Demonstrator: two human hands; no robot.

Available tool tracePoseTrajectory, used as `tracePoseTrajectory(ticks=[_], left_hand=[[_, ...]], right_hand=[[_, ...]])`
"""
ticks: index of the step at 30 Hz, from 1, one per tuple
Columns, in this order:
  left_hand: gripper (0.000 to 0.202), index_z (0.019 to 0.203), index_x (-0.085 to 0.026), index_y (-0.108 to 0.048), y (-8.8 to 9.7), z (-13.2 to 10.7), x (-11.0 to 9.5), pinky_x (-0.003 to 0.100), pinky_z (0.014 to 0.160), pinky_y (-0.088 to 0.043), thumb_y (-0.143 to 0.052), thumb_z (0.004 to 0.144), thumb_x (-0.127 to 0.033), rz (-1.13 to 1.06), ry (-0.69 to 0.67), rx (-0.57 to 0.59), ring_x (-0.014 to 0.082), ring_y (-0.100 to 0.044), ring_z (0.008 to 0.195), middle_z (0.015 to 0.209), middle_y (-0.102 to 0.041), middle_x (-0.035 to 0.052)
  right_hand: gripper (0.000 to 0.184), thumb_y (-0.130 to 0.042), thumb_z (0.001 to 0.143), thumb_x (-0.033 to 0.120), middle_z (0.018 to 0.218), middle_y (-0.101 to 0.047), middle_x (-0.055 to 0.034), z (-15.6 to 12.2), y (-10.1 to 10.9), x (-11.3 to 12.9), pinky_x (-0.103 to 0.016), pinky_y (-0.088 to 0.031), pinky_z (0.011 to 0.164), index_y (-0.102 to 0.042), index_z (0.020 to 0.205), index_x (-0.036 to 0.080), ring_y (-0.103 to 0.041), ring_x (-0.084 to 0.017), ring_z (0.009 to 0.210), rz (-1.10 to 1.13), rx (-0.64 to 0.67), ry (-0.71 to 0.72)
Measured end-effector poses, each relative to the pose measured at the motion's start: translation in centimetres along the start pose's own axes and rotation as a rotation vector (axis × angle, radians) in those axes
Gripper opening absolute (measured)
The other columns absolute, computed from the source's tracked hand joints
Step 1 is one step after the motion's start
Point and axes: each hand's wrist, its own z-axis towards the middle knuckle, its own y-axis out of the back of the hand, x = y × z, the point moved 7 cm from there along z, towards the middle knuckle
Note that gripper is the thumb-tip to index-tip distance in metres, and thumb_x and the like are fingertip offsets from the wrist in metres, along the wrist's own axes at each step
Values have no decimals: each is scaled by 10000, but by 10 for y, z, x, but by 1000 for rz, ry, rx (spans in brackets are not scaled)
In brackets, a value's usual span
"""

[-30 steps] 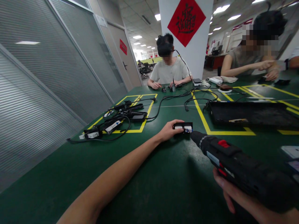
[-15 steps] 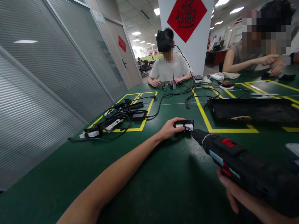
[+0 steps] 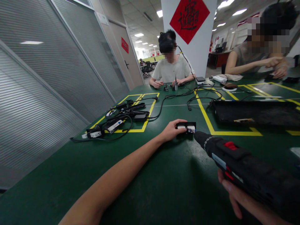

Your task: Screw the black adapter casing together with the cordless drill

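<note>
My left hand (image 3: 172,131) reaches out over the green table (image 3: 150,187) and grips the left end of a small black part with white inserts (image 3: 187,127), pressing it flat. My right hand (image 3: 236,197) holds a black electric screwdriver with a red switch (image 3: 236,164) from below. The driver's tip touches the right end of the small part.
A pile of black adapters and cables (image 3: 122,117) lies inside a yellow-taped box at the left. A black tray (image 3: 255,112) sits at the right. Loose cables (image 3: 187,95) run across the middle. Two other people sit at the far side, one with small tools (image 3: 174,86).
Only the view has shifted slightly. My left hand stays on the small part and the screwdriver tip stays against it.
</note>
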Motion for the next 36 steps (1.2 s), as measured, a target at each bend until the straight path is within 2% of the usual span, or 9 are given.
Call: tracePoseTrajectory(ticks=[7,12,16,20,23,28,31,34,36], left_hand=[[532,1182,-142,-498,1,-1,1,268,741,-467,-646,694,-292,8,7,-16,131,-590,804,993,-618,96],[533,1177,-136,-500,0,0,1,274,755,-468,-654,686,-277,-1,4,-9,133,-589,817,1001,-615,99],[526,1181,-141,-497,1,1,2,272,758,-468,-646,694,-271,1,9,-9,133,-592,819,1009,-613,95],[525,1180,-144,-496,0,0,1,251,734,-465,-647,693,-267,10,1,2,132,-590,822,1020,-612,91],[518,1173,-137,-502,0,0,-1,250,746,-462,-648,692,-261,14,-10,0,132,-587,834,1027,-610,93],[516,1173,-136,-501,1,0,0,262,752,-468,-647,692,-253,9,0,-8,137,-591,832,1018,-614,97],[523,1176,-139,-500,1,0,-1,264,753,-469,-648,692,-270,17,6,-12,136,-593,826,1016,-614,97],[522,1177,-140,-500,0,-1,-1,258,746,-468,-643,698,-287,14,16,-5,130,-593,812,1006,-616,95],[520,1171,-137,-503,0,-1,-2,249,740,-464,-647,692,-280,1,12,2,124,-589,806,997,-617,91]], right_hand=[[419,-448,855,440,541,-635,20,0,1,-6,-217,-571,539,-497,491,237,-655,-143,542,-62,-33,-29],[125,-518,794,397,524,-611,62,-2,3,-2,-197,-532,426,-560,827,285,-596,-121,409,74,-167,-63],[141,-482,816,372,483,-586,48,-2,-2,7,-237,-505,461,-579,844,274,-588,-137,405,68,-153,-63],[175,-480,815,425,480,-608,34,-4,0,-1,-270,-491,474,-573,837,278,-596,-159,417,25,-193,-68],[179,-463,836,409,421,-573,46,-3,-2,-7,-281,-492,516,-583,826,277,-589,-154,410,-1,-182,-56],[127,-487,829,330,624,-630,41,0,-3,0,-204,-487,430,-554,914,264,-584,-104,407,153,-167,-38],[75,-490,844,289,480,-549,84,0,0,3,-170,-467,417,-540,891,259,-553,-86,365,129,-155,-28],[114,-492,842,372,452,-545,89,0,1,-11,-194,-497,413,-507,929,298,-591,-126,408,112,-112,-50],[193,-469,835,474,445,-582,83,0,-8,-25,-216,-518,391,-495,981,348,-606,-151,402,101,7,-62]])
